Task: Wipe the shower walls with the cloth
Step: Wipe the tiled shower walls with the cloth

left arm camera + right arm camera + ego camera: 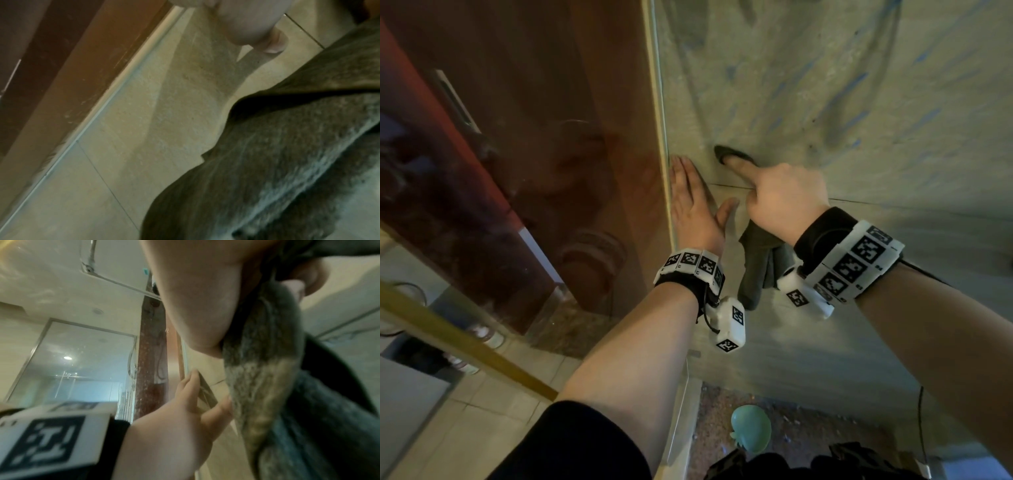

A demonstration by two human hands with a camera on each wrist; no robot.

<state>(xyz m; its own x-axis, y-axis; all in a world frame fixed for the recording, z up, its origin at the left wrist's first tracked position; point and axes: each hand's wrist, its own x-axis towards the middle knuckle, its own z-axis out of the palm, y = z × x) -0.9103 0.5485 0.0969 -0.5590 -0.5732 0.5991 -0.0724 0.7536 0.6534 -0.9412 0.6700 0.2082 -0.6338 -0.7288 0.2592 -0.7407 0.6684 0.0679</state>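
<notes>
The right hand (786, 198) holds the dark grey cloth (756, 267) bunched in its curled fingers, the loose end hanging below the wrist, while its forefinger points out straight and presses a small fold of the cloth against the tiled shower wall (859, 102). The left hand (688, 202) lies flat with straight fingers on the same wall, right beside the glass edge (662, 137) of the enclosure, holding nothing. The work in hand looks like spot-rubbing a mark just above the grout line. To do it well, more cloth should probably go under the fingertip so that skin does not meet the tile, with short firm strokes, and the left hand kept braced for balance; afterwards a broader flat pad of cloth would cover the wall faster. How much of the wall is already wiped cannot be judged; the blue streaks higher up may be tile pattern or residue. The fingertip under the cloth is hidden, the right wrist view is mostly palm and cloth, and the left wrist view is blurred. A green object (751, 430) on the floor is too unclear to name.
</notes>
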